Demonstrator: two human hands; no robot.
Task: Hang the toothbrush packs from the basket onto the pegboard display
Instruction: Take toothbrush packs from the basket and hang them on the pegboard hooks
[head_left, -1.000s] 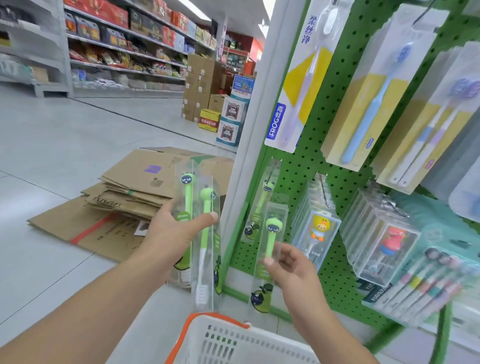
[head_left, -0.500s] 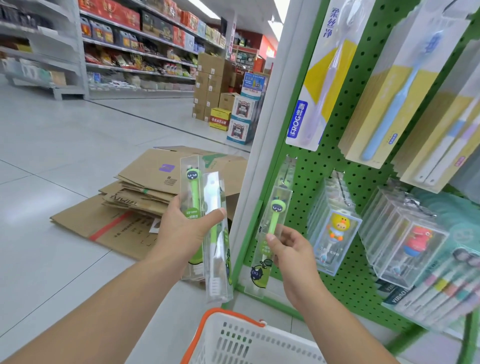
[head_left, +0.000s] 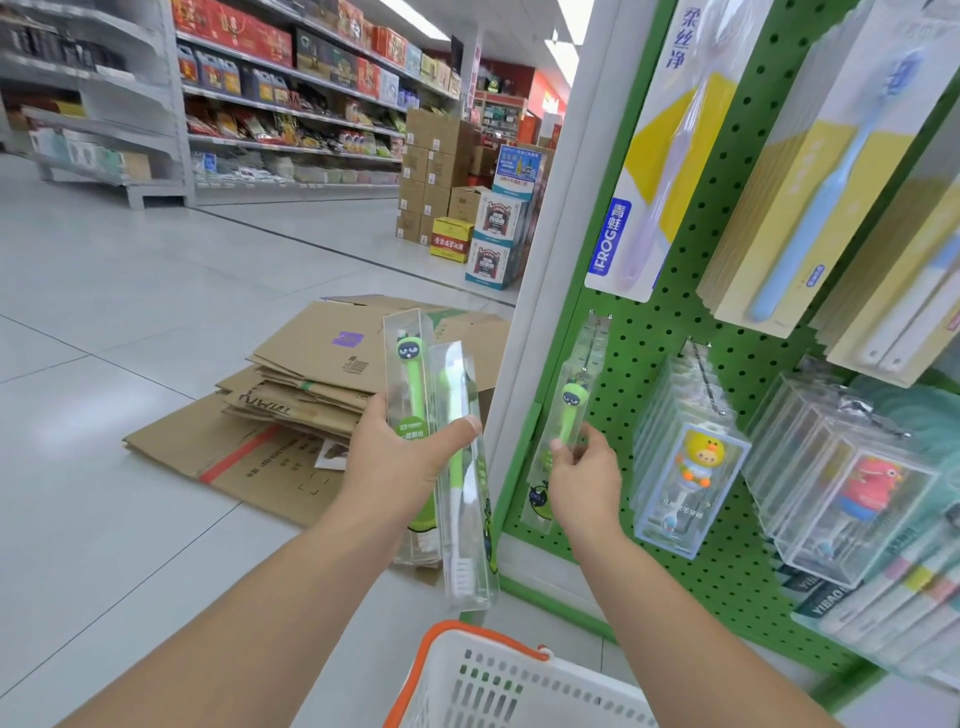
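My left hand (head_left: 400, 457) grips two clear packs of green toothbrushes (head_left: 441, 447), held upright left of the display. My right hand (head_left: 584, 470) pinches a third clear green toothbrush pack (head_left: 569, 405) against the green pegboard (head_left: 649, 332) at its lower left, the pack's top near a peg. The white basket with an orange rim (head_left: 498, 680) is at the bottom of the view, below my arms; its contents are hidden.
Yellow and white toothbrush packs (head_left: 649, 150) hang on the upper pegs. Clear boxes with a yellow duck toy (head_left: 693, 452) and a red toy (head_left: 862, 488) hang right of my hand. Flattened cardboard (head_left: 311, 395) lies on the floor at left. Shelves and stacked boxes stand behind.
My right hand has lifted its pack up and towards the pegboard's lower-left peg. My left hand has kept its two packs, rising slightly.
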